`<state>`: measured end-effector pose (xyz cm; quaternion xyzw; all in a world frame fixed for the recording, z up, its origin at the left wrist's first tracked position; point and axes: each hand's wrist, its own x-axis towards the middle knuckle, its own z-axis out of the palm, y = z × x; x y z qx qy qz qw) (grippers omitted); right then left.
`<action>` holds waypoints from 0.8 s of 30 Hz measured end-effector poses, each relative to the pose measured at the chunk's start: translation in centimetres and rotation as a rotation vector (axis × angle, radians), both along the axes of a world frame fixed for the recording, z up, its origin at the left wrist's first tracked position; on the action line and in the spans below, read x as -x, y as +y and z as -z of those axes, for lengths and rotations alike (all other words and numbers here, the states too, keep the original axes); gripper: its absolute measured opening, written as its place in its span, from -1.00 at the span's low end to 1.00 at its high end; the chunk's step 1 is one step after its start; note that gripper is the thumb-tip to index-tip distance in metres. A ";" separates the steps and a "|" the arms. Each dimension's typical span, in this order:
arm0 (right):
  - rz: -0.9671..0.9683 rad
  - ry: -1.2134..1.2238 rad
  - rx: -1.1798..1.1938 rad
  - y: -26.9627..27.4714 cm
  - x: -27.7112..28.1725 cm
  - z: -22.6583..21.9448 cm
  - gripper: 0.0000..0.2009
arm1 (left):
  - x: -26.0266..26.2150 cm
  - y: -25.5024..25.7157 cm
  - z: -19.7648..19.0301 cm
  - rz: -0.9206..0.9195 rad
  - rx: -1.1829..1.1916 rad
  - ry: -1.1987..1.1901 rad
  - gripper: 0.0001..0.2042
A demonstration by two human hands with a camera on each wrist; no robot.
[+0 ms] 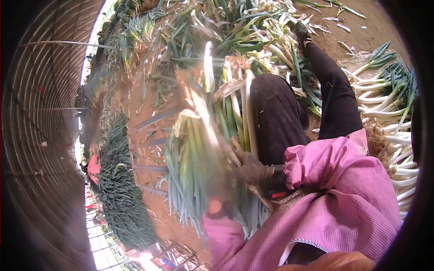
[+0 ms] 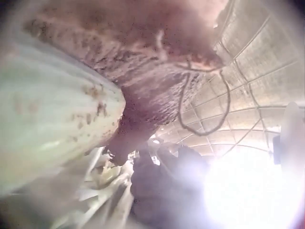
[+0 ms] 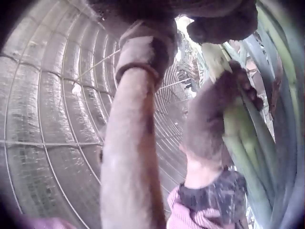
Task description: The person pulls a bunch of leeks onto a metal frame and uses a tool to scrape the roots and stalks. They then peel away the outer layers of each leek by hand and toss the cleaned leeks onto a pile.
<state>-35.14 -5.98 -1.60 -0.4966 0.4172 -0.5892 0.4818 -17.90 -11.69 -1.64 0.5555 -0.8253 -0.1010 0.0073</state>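
My left hand (image 3: pixel 209 114), in a dark glove, grips the green part of a long green onion (image 3: pixel 240 131) in the right wrist view. In the head view that hand and the white stalk (image 1: pixel 203 110) it holds are blurred by motion. A pale green stalk (image 2: pixel 52 119) fills the left side of the left wrist view, beside the glove (image 2: pixel 138 81). My right hand (image 1: pixel 251 169), also gloved, grips a wooden stick (image 3: pixel 131 143) that slants down toward my lap. The stick's far end is hidden.
A bundle of green onions (image 1: pixel 246 108) lies by my bent knee (image 1: pixel 275 113). Trimmed onions (image 1: pixel 389 97) are laid out at right, and a heap of green leaves (image 1: pixel 122 189) stands at left. Dark flat bars (image 1: pixel 151 168) stick out over the soil. Another person (image 1: pixel 93 168) is farther off.
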 end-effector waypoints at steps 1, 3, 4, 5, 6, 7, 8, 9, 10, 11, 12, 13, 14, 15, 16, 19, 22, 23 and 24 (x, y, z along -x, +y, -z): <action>-0.062 -0.125 -0.114 0.2 0.1 -0.7 -0.54 | 0.1 -1.4 0.2 -0.008 0.016 -0.009 -0.55; -0.060 -0.123 -0.239 0.4 0.1 -0.9 -0.44 | 0.4 -4.7 0.8 -0.018 0.035 -0.028 -0.56; -0.067 -0.123 -0.296 0.5 0.1 -0.8 -0.39 | 0.6 -6.4 1.1 -0.013 0.043 -0.029 -0.57; -0.094 -0.126 -0.343 0.5 -0.2 -0.4 -0.36 | 0.6 -7.8 1.4 -0.011 0.043 -0.039 -0.58; -0.093 -0.127 -0.361 0.6 -0.3 -0.3 -0.39 | 0.8 -8.9 1.7 -0.010 0.042 -0.049 -0.58; -0.091 -0.128 -0.380 0.7 -0.4 -0.3 -0.42 | 0.9 -9.6 2.0 -0.008 0.044 -0.057 -0.59; -0.061 -0.126 -0.371 0.7 -0.3 -0.9 -0.51 | 0.9 -9.4 2.3 -0.008 0.049 -0.063 -0.59; -0.063 -0.122 -0.394 0.9 -0.1 -1.6 -0.57 | 0.9 -9.3 2.5 -0.012 0.053 -0.064 -0.60; -0.065 -0.118 -0.417 1.0 0.2 -2.4 -0.62 | 0.8 -8.8 2.7 -0.014 0.055 -0.074 -0.61; -0.099 -0.111 -0.472 1.4 1.3 -4.3 -0.65 | 0.9 -8.0 2.6 -0.012 0.064 -0.077 -0.61; -0.110 -0.100 -0.488 1.5 1.5 -4.6 -0.66 | 0.7 -6.8 2.4 -0.010 0.076 -0.085 -0.62; -0.120 -0.088 -0.504 1.6 1.7 -4.9 -0.66 | 0.5 -5.5 2.2 -0.016 0.082 -0.092 -0.62; -0.108 -0.073 -0.480 1.7 1.4 -4.6 -0.66 | 0.5 -4.8 2.1 -0.025 0.094 -0.091 -0.63; -0.108 -0.075 -0.465 1.8 1.3 -4.4 -0.66 | 0.4 -3.9 1.9 -0.033 0.103 -0.092 -0.64; -0.108 -0.077 -0.449 1.9 1.3 -4.3 -0.67 | 0.3 -3.3 1.6 -0.041 0.112 -0.092 -0.64; -0.183 -0.082 -0.478 2.3 1.5 -4.5 -0.67 | 0.4 -4.1 1.3 -0.073 0.117 -0.097 -0.66; -0.299 -0.005 -0.526 2.3 1.5 -4.1 -0.66 | 0.2 -6.9 1.2 -0.088 0.121 -0.095 -0.68; -0.333 0.009 -0.513 2.5 1.8 -4.5 -0.66 | -0.2 -8.0 1.4 -0.081 0.114 -0.103 -0.68; -0.369 0.023 -0.502 2.6 1.9 -4.7 -0.66 | -0.9 -8.6 1.7 -0.053 0.117 -0.121 -0.69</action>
